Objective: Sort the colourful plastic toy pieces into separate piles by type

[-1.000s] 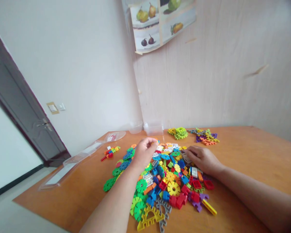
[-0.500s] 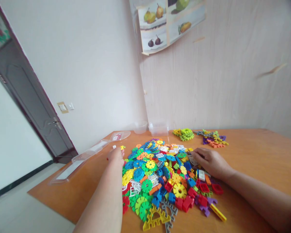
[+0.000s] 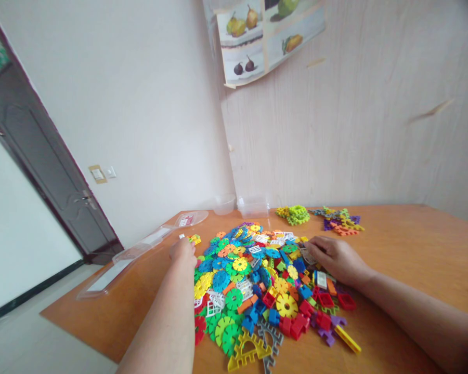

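Note:
My left hand (image 3: 182, 251) reaches forward at the far left edge of a big pile of plastic building pieces (image 3: 234, 298). Its fingers are mostly hidden behind the back of the hand. Just beyond them are a small yellow piece (image 3: 195, 239) and a white piece (image 3: 182, 236); whether the fingers touch either one I cannot tell. My right hand (image 3: 337, 258) rests on the pile's right side, palm down, fingers loosely extended over a greyish piece (image 3: 307, 255). Slotted discs, such as a yellow disc (image 3: 287, 306), lie among red blocks (image 3: 299, 325), blue blocks and white lattice pieces.
Clear plastic containers (image 3: 254, 206) stand at the wooden table's (image 3: 398, 239) back edge, with transparent lids (image 3: 109, 272) along its left side. Green ring-shaped pieces (image 3: 297, 215) and mixed interlocking pieces (image 3: 341, 222) lie behind my right hand. A wall rises behind the table.
My left hand has shifted slightly, and more of the yellow piece shows beside its fingers. My right hand keeps its place on the pile. The whole view has moved a little.

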Action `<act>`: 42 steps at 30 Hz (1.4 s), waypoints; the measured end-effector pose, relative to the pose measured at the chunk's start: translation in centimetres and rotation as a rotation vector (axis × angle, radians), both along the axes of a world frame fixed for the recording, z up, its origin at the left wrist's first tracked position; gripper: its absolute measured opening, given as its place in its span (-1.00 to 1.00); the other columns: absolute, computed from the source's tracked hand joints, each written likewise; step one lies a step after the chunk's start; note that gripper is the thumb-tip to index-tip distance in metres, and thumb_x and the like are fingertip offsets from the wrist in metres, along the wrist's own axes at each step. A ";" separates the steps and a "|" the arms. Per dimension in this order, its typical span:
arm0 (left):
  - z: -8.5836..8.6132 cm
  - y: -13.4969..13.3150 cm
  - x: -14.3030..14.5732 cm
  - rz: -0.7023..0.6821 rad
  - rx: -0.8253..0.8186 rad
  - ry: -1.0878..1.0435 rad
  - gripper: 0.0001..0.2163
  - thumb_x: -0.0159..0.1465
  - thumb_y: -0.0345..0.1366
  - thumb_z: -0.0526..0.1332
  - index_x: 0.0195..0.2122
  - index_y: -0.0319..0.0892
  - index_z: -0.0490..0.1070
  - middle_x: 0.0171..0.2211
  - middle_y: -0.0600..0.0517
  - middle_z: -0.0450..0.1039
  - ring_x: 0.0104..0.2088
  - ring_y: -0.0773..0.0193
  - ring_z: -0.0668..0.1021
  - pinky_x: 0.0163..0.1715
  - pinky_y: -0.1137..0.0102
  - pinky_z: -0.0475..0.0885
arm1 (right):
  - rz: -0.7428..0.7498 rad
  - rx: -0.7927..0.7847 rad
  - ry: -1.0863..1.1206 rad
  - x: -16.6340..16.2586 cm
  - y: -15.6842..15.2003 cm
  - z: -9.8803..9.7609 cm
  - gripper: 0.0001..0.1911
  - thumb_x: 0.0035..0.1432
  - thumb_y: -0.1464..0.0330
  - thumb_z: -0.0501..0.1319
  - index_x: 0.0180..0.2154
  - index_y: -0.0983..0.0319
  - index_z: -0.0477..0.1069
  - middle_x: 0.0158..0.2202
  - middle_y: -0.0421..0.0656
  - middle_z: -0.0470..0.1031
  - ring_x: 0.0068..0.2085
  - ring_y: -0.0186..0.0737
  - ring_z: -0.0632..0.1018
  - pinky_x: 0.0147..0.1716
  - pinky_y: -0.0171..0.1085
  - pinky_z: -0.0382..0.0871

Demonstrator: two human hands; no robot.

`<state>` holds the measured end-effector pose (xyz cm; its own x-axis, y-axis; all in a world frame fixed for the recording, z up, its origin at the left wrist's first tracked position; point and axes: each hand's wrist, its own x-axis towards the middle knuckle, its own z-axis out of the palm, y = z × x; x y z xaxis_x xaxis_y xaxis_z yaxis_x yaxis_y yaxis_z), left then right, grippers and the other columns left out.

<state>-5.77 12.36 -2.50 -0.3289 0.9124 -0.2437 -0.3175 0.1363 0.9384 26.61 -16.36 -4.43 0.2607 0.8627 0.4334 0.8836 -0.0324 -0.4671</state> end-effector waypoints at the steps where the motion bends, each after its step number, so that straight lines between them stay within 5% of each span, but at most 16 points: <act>1: 0.1 -0.1 0.0 -0.010 -0.004 -0.008 -0.65 0.34 -0.19 0.21 0.10 -0.19 0.36 0.05 -0.10 0.40 -0.03 0.13 0.52 -0.08 0.15 0.50 | -0.001 0.002 -0.002 0.0 0.0 0.0 -0.56 0.34 0.05 -0.02 -0.44 0.17 0.36 -0.46 -0.18 0.46 -0.42 -0.23 0.46 -0.40 -0.26 0.22; 10: 0.8 -1.0 0.5 -0.178 -0.027 -0.020 -0.66 0.35 -0.18 0.20 0.09 -0.22 0.36 0.03 -0.11 0.41 -0.07 0.15 0.53 -0.10 0.15 0.51 | 0.001 0.022 -0.024 0.2 0.2 -0.3 -0.57 0.33 0.07 -0.01 -0.45 0.17 0.37 -0.46 -0.16 0.47 -0.43 -0.22 0.45 -0.40 -0.26 0.24; 17: 1.7 -2.1 1.4 -0.148 0.067 0.071 -0.93 0.27 -0.34 0.22 -0.23 -0.15 0.37 -0.26 -0.01 0.45 -0.15 0.26 0.57 -0.10 0.31 0.48 | 0.005 0.025 -0.019 0.0 0.1 0.2 -0.57 0.33 0.08 -0.01 -0.47 0.17 0.34 -0.48 -0.17 0.46 -0.44 -0.24 0.45 -0.40 -0.27 0.24; 24: 3.3 -7.6 6.0 -0.383 0.411 0.242 -0.87 0.15 -0.35 0.35 -0.25 -0.15 0.52 -0.20 0.00 0.55 -0.07 0.21 0.55 0.07 0.30 0.38 | -0.003 0.020 -0.021 -0.5 0.0 0.6 -0.57 0.35 0.10 -0.03 -0.46 0.18 0.34 -0.45 -0.16 0.46 -0.41 -0.24 0.46 -0.36 -0.28 0.26; 32: 3.6 -16.7 9.8 -1.083 1.108 0.898 -0.64 0.29 -0.29 0.20 0.13 0.00 0.43 0.15 -0.01 0.44 0.19 0.11 0.41 0.24 0.16 0.22 | 0.072 0.015 -0.005 -0.3 0.2 0.6 -0.68 0.32 0.17 0.05 -0.24 0.16 0.52 -0.31 -0.13 0.52 -0.31 -0.21 0.52 -0.28 -0.28 0.33; 36: 3.1 -17.7 10.0 -1.129 1.271 1.090 -0.63 0.28 -0.25 0.21 0.13 -0.01 0.43 0.15 -0.01 0.44 0.19 0.10 0.39 0.25 0.11 0.21 | 0.101 0.000 0.009 -0.5 0.1 0.7 -0.69 0.29 0.18 0.11 -0.11 0.15 0.55 -0.26 -0.10 0.50 -0.28 -0.20 0.54 -0.25 -0.27 0.35; 42: 2.6 -17.1 10.2 -1.127 1.307 1.172 -0.74 0.30 -0.24 0.18 -0.01 -0.07 0.52 0.03 -0.03 0.52 0.09 0.12 0.47 0.20 0.15 0.27 | 0.097 0.005 0.021 -0.8 0.5 0.5 -0.66 0.21 0.14 0.22 -0.04 0.12 0.54 -0.26 -0.13 0.46 -0.31 -0.22 0.52 -0.25 -0.27 0.35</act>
<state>4.41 -4.72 0.08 0.8816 0.2051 0.4251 0.0907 -0.9575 0.2739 25.79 -15.86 -3.95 0.1850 0.8820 0.4335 0.8727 0.0554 -0.4851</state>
